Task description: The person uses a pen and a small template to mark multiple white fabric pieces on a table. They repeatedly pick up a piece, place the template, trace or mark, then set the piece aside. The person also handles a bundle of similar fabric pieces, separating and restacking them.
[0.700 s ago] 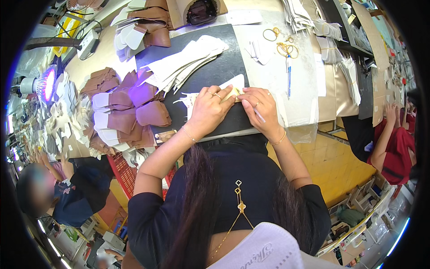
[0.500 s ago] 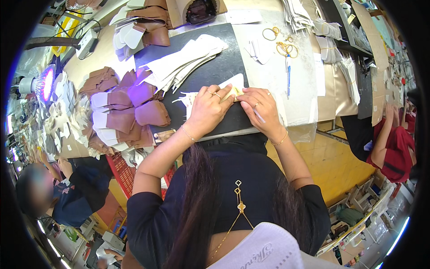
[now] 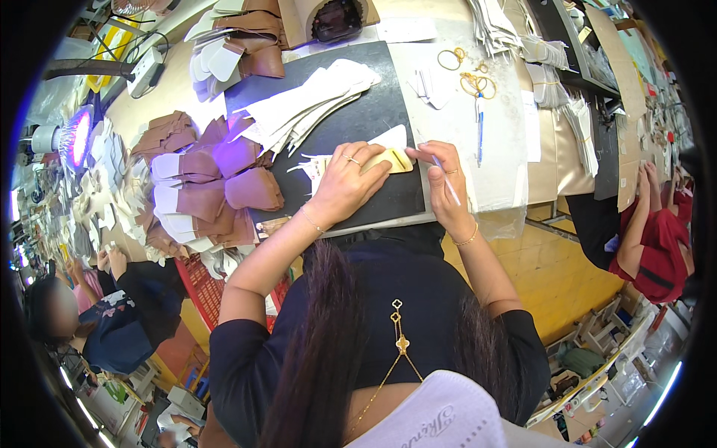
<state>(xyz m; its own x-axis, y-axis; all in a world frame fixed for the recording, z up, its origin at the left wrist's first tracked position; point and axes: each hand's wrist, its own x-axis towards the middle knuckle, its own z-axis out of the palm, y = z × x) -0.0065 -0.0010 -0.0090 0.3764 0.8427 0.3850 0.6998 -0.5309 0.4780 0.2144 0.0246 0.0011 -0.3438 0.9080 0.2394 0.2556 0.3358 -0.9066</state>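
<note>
My left hand (image 3: 343,181) lies with its fingers flat on a small yellow template (image 3: 397,161), which has a dark slot near its right end. Beneath the template is a white cut piece (image 3: 393,137), its tip showing beyond the fingers; its other end, frayed or with thin strips, pokes out left of the hand. My right hand (image 3: 447,196), closed around a slim white pen (image 3: 452,191), hovers just right of the template. The pen's upper end points back toward my wrist. Both hands are over a black mat (image 3: 399,200).
A fanned stack of white pieces (image 3: 314,97) lies ahead on the mat. Brown pieces (image 3: 254,188) are piled at left beside a lit purple lamp (image 3: 77,140). Rubber bands (image 3: 478,84) and a blue pen (image 3: 480,138) lie at right. Other people sit on both sides.
My right hand has drawn back to the right from the template, leaving its slotted end uncovered. The pen now shows between the fingers. My left hand has barely moved.
</note>
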